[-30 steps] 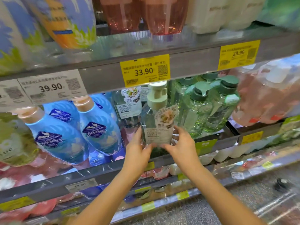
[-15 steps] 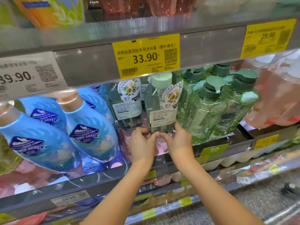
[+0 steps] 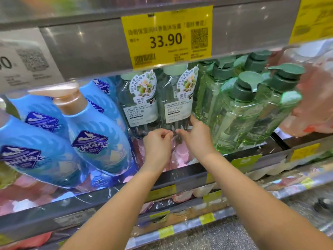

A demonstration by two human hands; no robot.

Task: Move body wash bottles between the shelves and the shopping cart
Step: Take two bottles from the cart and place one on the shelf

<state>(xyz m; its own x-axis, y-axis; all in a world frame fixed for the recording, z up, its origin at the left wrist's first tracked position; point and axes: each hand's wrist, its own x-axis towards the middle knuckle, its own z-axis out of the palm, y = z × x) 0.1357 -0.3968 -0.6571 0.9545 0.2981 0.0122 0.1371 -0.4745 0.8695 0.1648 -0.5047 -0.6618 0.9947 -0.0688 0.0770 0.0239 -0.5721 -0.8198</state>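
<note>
A: Where is the body wash bottle (image 3: 177,103) at this moment?

B: It stands on the shelf (image 3: 180,173), a little behind the front edge, just beside a second clear bottle (image 3: 139,103) of the same kind on its left. Both carry a white label with the words "OIL CONTROL ACNE FRAGRANCE BODY WASH".

A: And the two hands?

B: The right hand (image 3: 197,137) is at the lower right of the bottle, with its fingertips on the base of it. The fingers are bent, but I cannot tell if they really grip it or only touch it. The left hand (image 3: 157,141) is at the lower left, the fingers curled in. They are close to the base, and I cannot see whether they hold anything.

A: What stands around it?

B: To the right, green pump bottles (image 3: 243,109) are packed closely, touching its side. To the left, large blue bottles (image 3: 97,134) lean toward the front edge. Above, on the edge of the upper shelf, hangs a yellow price tag (image 3: 166,37) that reads 33.90
</note>
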